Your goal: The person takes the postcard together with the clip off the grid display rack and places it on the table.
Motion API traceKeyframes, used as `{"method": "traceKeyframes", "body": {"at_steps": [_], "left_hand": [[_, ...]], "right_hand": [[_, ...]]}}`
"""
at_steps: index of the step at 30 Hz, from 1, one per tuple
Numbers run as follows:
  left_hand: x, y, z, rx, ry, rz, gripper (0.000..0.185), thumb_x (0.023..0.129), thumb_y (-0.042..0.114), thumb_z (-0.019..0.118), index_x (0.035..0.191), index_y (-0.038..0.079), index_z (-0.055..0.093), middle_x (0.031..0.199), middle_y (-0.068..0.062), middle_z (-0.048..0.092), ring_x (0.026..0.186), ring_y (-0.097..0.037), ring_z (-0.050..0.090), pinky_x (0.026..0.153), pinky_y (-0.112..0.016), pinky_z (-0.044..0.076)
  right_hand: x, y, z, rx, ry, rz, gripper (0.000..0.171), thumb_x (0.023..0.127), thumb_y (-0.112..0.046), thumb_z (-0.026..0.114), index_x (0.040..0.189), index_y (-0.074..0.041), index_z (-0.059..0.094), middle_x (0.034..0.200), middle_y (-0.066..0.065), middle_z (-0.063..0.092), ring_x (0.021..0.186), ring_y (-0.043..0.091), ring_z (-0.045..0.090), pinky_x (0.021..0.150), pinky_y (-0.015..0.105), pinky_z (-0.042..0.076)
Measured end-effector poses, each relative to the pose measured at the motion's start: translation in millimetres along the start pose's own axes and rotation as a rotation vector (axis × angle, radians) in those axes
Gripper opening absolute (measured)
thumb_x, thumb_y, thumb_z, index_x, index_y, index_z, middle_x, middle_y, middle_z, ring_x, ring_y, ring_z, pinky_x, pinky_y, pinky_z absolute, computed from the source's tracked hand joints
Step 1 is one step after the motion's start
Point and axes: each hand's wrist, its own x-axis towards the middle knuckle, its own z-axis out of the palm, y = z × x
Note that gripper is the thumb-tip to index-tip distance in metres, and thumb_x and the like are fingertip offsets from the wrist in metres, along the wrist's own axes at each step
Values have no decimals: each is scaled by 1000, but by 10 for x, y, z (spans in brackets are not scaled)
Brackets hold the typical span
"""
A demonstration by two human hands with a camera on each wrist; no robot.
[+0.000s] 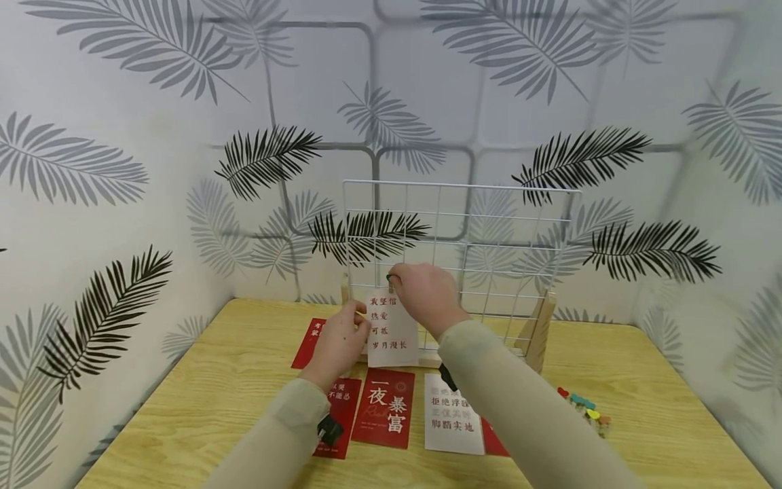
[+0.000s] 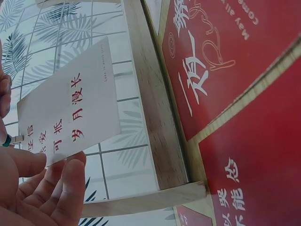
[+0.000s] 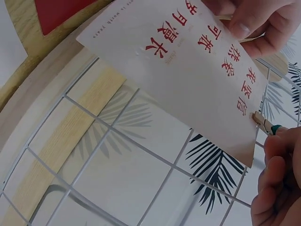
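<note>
Head view: in front of the wire grid, your left hand pinches the white card's left edge while your right hand grips the small wooden clip at its top corner. Keep the card square against the wire, the clip biting both.

My two arms, sleeved to the wrist, hands bare.

From the head view I see both my forearms covered in long, close-fitting sleeves of a pale beige, slightly sheer fabric, smooth and without print or seam markings that I can make out. The left sleeve ends in a snug cuff at the wrist, and so does the right sleeve. Under each wrist I see a small black piece: one near the left cuff, one beside the right forearm. My left hand and right hand wear no gloves or rings.
</note>
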Motion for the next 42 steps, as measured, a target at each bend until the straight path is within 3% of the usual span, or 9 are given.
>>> {"method": "traceKeyframes", "body": {"at_steps": [10,15,19,27,37,42], "left_hand": [[9,3,3,7,33,-5,20,103,22,61,120,13,58,97,-2,66,79,-19,62,65,-32,54],[-18,-42,3,17,51,2,16,102,21,62,117,14,60,95,-2,65,78,-19,61,64,-32,53],[-35,-52,-8,16,44,6,16,102,21,62,116,14,60,96,-2,65,78,-19,61,65,-32,53],[-11,-47,-39,-6,36,8,14,102,19,63,114,13,61,96,-2,64,80,-19,60,68,-32,53],[-30,-28,-75,-46,4,9,9,103,18,62,110,14,60,93,-3,62,79,-20,59,66,-32,52],[-30,-28,-85,-56,-7,2,9,103,18,62,110,14,60,93,-3,62,79,-20,59,66,-32,52]], "right_hand": [[-16,-25,17,-4,32,6,21,105,-31,57,107,-24,76,83,-7,74,50,7,53,45,30,44],[-34,-46,22,-31,-3,-18,20,105,-28,57,106,-23,75,81,-7,72,51,7,52,44,28,43],[-45,-63,7,-51,-30,-27,19,105,-28,56,106,-22,74,81,-7,72,52,7,52,44,27,42],[-51,-66,-17,-75,-6,-54,16,105,-28,57,103,-19,70,77,-7,70,50,7,51,43,26,41],[-64,-45,-30,-16,-44,-1,9,104,-27,59,104,-19,64,77,-6,67,53,12,53,47,29,44],[-77,-5,-25,4,-21,6,10,105,-27,58,104,-19,64,79,-6,68,55,11,54,49,29,45]]}}
